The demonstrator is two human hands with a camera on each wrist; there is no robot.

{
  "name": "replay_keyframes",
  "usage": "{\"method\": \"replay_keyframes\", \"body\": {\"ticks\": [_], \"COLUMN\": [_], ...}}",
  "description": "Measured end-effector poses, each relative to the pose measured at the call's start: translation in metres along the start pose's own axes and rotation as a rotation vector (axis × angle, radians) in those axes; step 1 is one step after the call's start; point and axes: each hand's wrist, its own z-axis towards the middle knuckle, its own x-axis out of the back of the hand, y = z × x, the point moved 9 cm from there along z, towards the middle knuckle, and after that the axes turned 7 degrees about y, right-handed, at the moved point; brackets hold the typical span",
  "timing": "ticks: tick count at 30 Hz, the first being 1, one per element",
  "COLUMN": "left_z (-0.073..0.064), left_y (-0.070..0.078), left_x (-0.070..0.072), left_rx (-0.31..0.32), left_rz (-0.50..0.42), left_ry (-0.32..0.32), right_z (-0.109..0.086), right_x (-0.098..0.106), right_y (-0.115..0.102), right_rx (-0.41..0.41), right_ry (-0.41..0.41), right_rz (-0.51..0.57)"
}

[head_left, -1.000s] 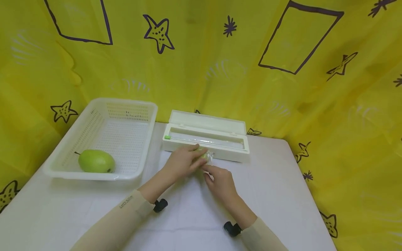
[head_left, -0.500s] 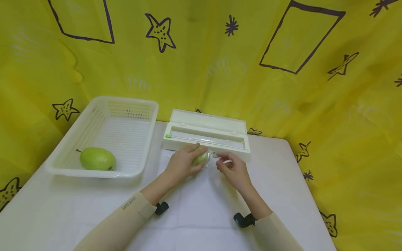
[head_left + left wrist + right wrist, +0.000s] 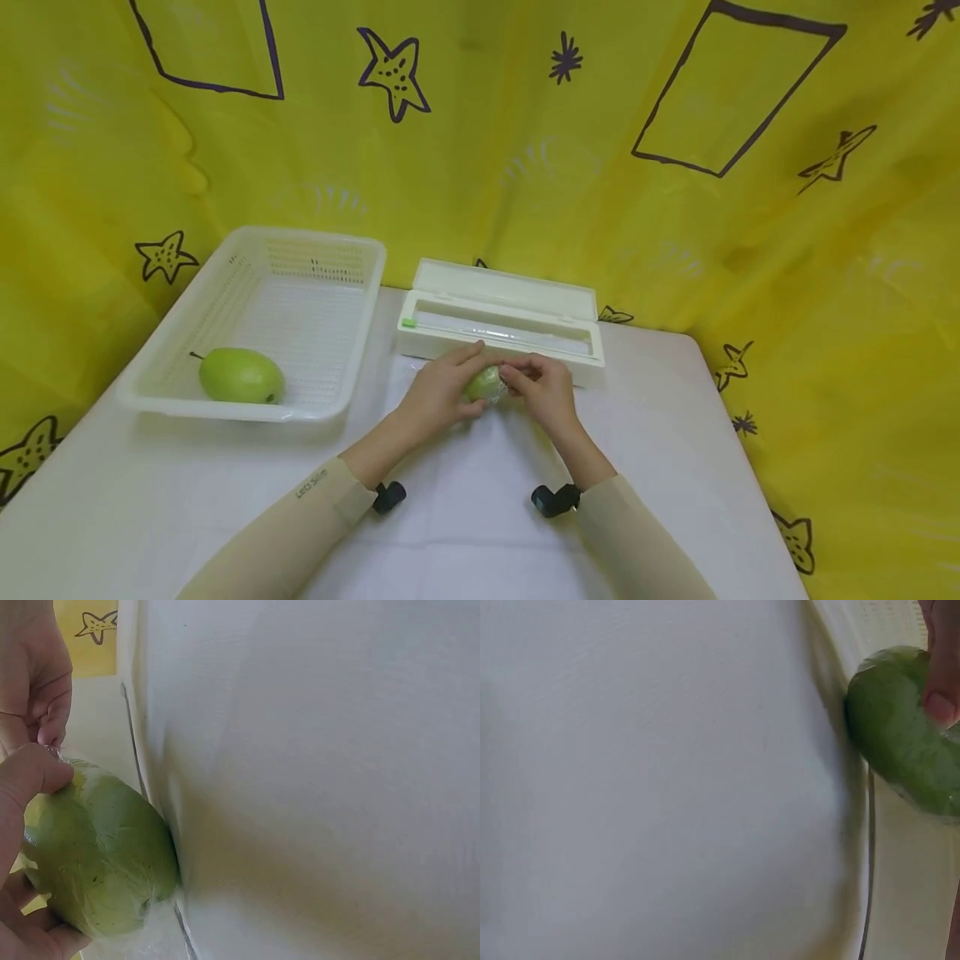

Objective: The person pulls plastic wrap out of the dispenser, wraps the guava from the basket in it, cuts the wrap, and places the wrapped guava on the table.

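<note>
The left hand [image 3: 438, 389] grips the green fruit [image 3: 484, 385] below frame centre; the right hand [image 3: 543, 388] has come back to its right end, seemingly pinching the clear film [image 3: 150, 926], so it looks not yet closed.

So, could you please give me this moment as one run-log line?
left hand: grips film-wrapped fruit; right hand: pinches film; white box: lid open; basket: one green fruit
</note>
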Motion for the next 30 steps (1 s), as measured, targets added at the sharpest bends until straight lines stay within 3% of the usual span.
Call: {"method": "replay_keyframes", "body": {"ticks": [3,6,8,12,14,15,17,23,25,27,30], "left_z": [0.000,0.000,0.000,0.001,0.001,0.001,0.000,0.000,-0.001,-0.001,0.000], "left_y": [-0.004,-0.009,-0.011,-0.009,-0.007,-0.007,-0.008,-0.013,-0.014,-0.013,-0.013], "left_x": [0.002,0.001,0.000,-0.002,-0.002,-0.003,-0.003,-0.002,-0.001,-0.001,-0.002], "left_rx": [0.021,0.059,0.076,0.071,0.068,0.073,0.089,0.129,0.132,0.126,0.117], "left_rz": [0.016,0.009,-0.002,-0.019,-0.026,-0.032,-0.037,-0.018,-0.017,-0.023,-0.049], "left_ry": [0.003,-0.012,-0.024,-0.045,-0.052,-0.054,-0.054,0.021,0.046,0.049,0.029], "right_z": [0.001,0.000,-0.002,-0.007,-0.008,-0.007,-0.004,0.003,0.001,0.000,0.002], "right_x": [-0.004,-0.005,-0.003,0.002,0.003,0.003,0.002,-0.010,-0.013,-0.013,-0.012], "right_y": [0.004,0.003,-0.003,-0.026,-0.033,-0.035,-0.032,-0.007,0.000,0.004,0.002], "right_rx": [-0.031,0.000,0.106,0.446,0.542,0.550,0.497,0.102,0.005,-0.033,0.040], "right_ry": [-0.061,-0.137,-0.169,-0.136,-0.100,-0.091,-0.093,-0.205,-0.231,-0.236,-0.209], "right_rz": [0.092,0.141,0.089,-0.157,-0.231,-0.241,-0.217,0.033,0.082,0.105,0.078]}}
